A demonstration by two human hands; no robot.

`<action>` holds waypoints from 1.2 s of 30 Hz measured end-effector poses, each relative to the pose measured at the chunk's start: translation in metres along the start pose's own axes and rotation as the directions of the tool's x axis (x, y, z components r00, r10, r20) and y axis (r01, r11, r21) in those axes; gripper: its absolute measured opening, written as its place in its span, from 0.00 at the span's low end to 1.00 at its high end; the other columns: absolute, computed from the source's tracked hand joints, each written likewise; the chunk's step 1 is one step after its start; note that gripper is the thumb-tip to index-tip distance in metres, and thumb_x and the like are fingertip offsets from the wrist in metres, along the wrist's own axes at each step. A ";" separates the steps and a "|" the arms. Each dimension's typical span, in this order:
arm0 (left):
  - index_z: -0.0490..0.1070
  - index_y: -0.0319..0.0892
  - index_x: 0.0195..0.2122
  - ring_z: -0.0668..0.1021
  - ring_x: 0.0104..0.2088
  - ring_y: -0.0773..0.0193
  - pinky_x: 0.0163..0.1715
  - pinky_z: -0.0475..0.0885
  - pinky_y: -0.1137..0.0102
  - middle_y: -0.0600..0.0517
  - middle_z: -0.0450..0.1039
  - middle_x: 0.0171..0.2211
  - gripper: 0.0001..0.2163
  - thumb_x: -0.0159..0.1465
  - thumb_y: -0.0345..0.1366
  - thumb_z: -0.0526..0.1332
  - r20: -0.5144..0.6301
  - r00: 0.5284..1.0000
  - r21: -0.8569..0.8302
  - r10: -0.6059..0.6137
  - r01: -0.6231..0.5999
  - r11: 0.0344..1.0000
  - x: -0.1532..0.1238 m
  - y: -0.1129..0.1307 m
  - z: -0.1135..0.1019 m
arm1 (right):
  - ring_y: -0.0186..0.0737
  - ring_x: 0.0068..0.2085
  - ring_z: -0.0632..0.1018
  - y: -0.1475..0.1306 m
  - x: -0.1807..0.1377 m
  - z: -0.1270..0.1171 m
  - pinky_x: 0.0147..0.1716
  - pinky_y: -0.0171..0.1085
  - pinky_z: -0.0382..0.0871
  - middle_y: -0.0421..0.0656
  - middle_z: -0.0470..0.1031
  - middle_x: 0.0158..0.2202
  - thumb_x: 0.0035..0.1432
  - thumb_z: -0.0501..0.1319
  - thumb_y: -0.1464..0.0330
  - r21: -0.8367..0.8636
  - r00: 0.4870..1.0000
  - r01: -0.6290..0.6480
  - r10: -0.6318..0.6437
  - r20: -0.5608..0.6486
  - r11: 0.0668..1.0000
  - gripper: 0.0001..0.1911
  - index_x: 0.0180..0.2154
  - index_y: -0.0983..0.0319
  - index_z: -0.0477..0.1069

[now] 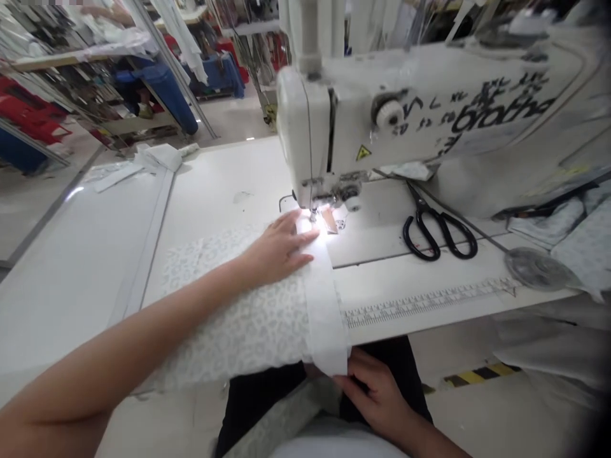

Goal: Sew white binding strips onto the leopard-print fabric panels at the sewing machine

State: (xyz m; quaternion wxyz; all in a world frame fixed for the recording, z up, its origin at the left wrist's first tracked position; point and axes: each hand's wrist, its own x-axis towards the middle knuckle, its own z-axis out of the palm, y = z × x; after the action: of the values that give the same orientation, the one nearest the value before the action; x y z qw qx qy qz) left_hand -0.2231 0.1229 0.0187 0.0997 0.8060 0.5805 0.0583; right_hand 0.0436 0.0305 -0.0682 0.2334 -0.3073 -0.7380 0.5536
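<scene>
Pale fabric with a grey leopard-like print (258, 324) lies across the sewing machine's table, with a plain white strip (323, 292) along its right edge. The strip runs from beneath the needle area (314, 215) down over the table's front edge. Flat on the cloth, my left hand (281, 247) has its fingers spread, the tips beside the presser foot. Below the front edge, my right hand (370, 385) pinches the lower end of the white strip. The white sewing machine (420, 121) stands above, its lamp lighting the needle area.
Black-handled scissors (439, 229) lie right of the needle. A printed ruler scale (424, 302) runs along the front edge, near a round greyish disc (541, 268). Folded cloth (577, 235) lies at far right, white scraps (147, 162) at back left. A co-worker's arm (112, 14) shows behind.
</scene>
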 end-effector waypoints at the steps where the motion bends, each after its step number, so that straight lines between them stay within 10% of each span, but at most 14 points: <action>1: 0.53 0.49 0.62 0.48 0.64 0.47 0.58 0.54 0.51 0.46 0.41 0.66 0.25 0.65 0.49 0.50 0.015 0.999 -0.009 -0.039 0.039 0.999 -0.010 0.004 -0.002 | 0.38 0.31 0.72 0.001 -0.003 0.001 0.31 0.35 0.66 0.44 0.71 0.28 0.62 0.54 0.66 0.012 1.000 0.002 -0.002 -0.017 1.000 0.13 0.27 0.63 0.72; 10: 0.46 0.43 0.64 0.46 0.65 0.48 0.59 0.50 0.50 0.43 0.41 0.66 0.28 0.66 0.51 0.42 -0.031 0.822 0.142 -0.569 0.567 0.811 -0.101 -0.002 0.005 | 0.36 0.31 0.72 0.003 -0.034 0.011 0.31 0.34 0.67 0.41 0.70 0.28 0.60 0.57 0.66 0.161 0.970 -0.098 0.131 -0.205 0.982 0.09 0.29 0.62 0.70; 36: 0.47 0.41 0.63 0.48 0.64 0.53 0.60 0.49 0.56 0.47 0.43 0.65 0.28 0.67 0.51 0.38 -0.075 0.870 0.212 -0.487 0.491 0.845 -0.089 -0.025 0.003 | 0.34 0.29 0.70 -0.001 -0.051 0.022 0.29 0.34 0.66 0.39 0.69 0.27 0.57 0.59 0.68 0.217 0.930 -0.064 0.137 -0.342 0.974 0.09 0.25 0.61 0.65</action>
State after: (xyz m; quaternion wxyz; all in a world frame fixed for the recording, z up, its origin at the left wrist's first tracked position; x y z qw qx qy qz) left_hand -0.2734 0.0461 0.0117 0.0145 0.6372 0.7701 -0.0277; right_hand 0.0639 -0.0206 -0.0736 0.3637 -0.4144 -0.6070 0.5723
